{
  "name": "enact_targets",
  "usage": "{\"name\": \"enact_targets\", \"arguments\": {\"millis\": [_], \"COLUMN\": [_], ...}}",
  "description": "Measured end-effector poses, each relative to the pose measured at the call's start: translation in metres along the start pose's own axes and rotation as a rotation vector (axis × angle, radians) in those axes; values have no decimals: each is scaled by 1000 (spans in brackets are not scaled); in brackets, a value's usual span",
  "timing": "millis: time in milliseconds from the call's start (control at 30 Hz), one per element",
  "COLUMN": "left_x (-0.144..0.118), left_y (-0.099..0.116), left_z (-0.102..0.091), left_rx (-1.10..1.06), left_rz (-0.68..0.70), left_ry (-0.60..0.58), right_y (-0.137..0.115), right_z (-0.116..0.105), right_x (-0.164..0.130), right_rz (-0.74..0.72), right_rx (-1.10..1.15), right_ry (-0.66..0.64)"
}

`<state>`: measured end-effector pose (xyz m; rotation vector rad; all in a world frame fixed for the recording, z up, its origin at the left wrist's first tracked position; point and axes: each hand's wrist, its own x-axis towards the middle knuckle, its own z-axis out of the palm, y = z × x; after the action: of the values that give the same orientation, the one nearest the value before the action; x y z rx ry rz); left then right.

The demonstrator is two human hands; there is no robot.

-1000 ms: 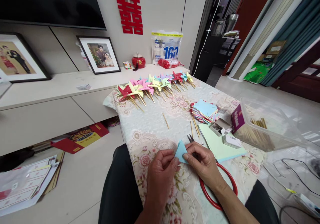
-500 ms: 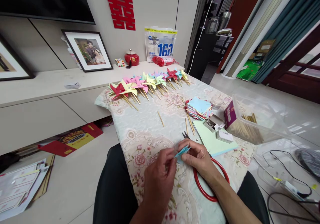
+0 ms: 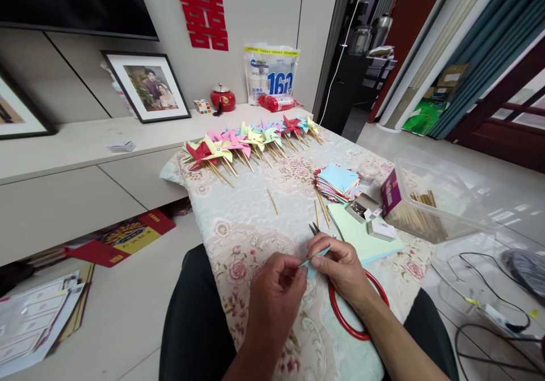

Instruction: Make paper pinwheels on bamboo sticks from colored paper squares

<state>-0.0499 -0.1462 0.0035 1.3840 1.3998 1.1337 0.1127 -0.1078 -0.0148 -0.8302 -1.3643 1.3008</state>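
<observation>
Between my two hands is a small piece of light blue paper (image 3: 314, 268), partly covered by the fingers. My left hand (image 3: 279, 290) pinches its left end, and my right hand (image 3: 340, 263) grips it from the right between thumb and fingers. Under my right hand lie scissors with red handles (image 3: 367, 335); their dark blade tips poke out beyond the fingers. Just past them, thin wooden sticks (image 3: 322, 209) rest on the flowered tablecloth (image 3: 247, 239). A stack of cut paper squares (image 3: 338, 181), light blue on top, sits farther off.
Finished paper pinwheels (image 3: 251, 139) line the table's far edge. To the right are green paper sheets (image 3: 361, 236), an open small box of pins (image 3: 364, 206), a white box (image 3: 381, 229) and a clear plastic bin (image 3: 426, 216) of sticks. One stick (image 3: 272, 201) lies alone mid-table.
The blue paper has turned in my fingers, with a pointed corner now showing on the right. Both hands have shifted slightly, the left one a little to the right.
</observation>
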Motion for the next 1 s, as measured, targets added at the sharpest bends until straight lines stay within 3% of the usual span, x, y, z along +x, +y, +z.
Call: {"name": "enact_targets", "arguments": {"millis": [267,400,533,867,1000], "left_x": [3,5,6,2,2], "left_y": [-3,-5,-4,-14,-11], "left_z": [-1,2,2,5,8], "left_rx": [-113,-330,-480,-328,-342], "left_rz": [-50,-208,-326,-198,-224], "left_ry": [-19,-38,-6,-43,-74], "right_y": [3,5,8,5,3], "right_z": [1,1,2,2,2], "right_x": [-2,-3,-3,-1,-2], "right_rz": [187,211,254,228,211], "right_rx": [145,209,228,181,139], "right_ry": [-37,22,-12,-39,-23]}}
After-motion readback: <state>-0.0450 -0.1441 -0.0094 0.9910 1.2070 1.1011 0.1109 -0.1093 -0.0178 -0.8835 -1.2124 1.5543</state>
